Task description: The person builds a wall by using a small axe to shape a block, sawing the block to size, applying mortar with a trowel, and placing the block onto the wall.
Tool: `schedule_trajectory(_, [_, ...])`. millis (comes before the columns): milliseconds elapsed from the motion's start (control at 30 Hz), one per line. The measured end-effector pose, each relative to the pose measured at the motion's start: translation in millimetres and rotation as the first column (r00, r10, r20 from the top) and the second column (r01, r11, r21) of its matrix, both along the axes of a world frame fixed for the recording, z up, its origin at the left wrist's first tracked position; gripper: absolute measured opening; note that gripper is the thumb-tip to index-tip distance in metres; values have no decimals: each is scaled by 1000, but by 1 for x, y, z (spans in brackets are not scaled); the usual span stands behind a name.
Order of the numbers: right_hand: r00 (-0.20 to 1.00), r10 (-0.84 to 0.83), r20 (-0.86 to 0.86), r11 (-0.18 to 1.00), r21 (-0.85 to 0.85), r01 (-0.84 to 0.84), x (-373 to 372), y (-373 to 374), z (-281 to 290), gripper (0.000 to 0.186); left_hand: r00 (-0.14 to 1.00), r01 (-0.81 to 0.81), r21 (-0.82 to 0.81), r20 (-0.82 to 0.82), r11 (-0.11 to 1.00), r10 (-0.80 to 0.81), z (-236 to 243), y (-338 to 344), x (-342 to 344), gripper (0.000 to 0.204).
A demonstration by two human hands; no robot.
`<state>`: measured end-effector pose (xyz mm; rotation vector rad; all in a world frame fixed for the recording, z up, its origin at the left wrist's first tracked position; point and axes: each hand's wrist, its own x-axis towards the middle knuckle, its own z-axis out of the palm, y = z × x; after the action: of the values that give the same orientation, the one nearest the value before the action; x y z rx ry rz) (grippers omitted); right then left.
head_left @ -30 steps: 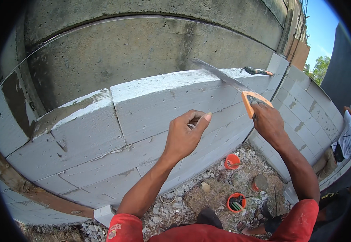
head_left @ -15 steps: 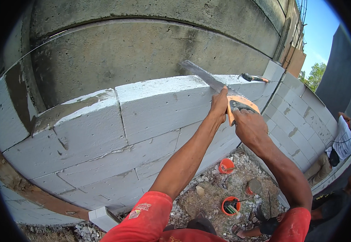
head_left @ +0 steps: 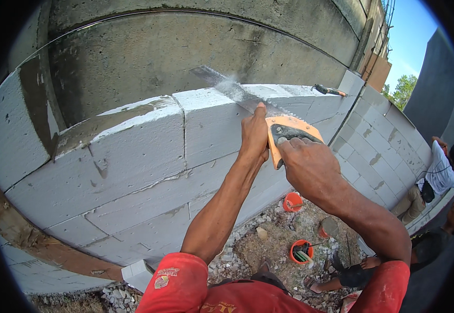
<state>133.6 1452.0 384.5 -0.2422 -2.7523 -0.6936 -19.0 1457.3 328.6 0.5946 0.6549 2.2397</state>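
Observation:
My right hand (head_left: 308, 164) is closed around the black-and-orange handle (head_left: 300, 127) of a hand saw. Its toothed blade (head_left: 248, 99) lies angled across the top of a white block (head_left: 211, 122) in the wall, with white dust along it. My left hand (head_left: 253, 133) is just left of the handle, thumb raised against the blade, fingers curled; what they grip is hidden. A small black-and-orange tool (head_left: 331, 91) lies on the wall's top farther right.
A weathered concrete wall (head_left: 195, 47) stands behind the blocks, another block wall (head_left: 383, 156) at right. Orange buckets (head_left: 301, 243) sit on rubble ground (head_left: 261, 250). Two people (head_left: 438, 172) (head_left: 428, 250) are at the right edge. A brown board (head_left: 55, 255) runs low left.
My left hand has risen from below the saw to beside its handle. The saw and right hand have moved leftward, and white dust now shows at the blade.

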Motion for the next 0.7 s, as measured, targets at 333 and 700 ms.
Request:
schedule_trajectory(333, [1000,-16,20,995,-94,18,16,20,10,14,997,-21,-97,-70,995,14,-1,29,1,40])
schedule_trajectory(700, [988,-151,35,985,-84,153,-22,2,8,16,996,68,-45,-62,997,-71,-2,29,-25,48])
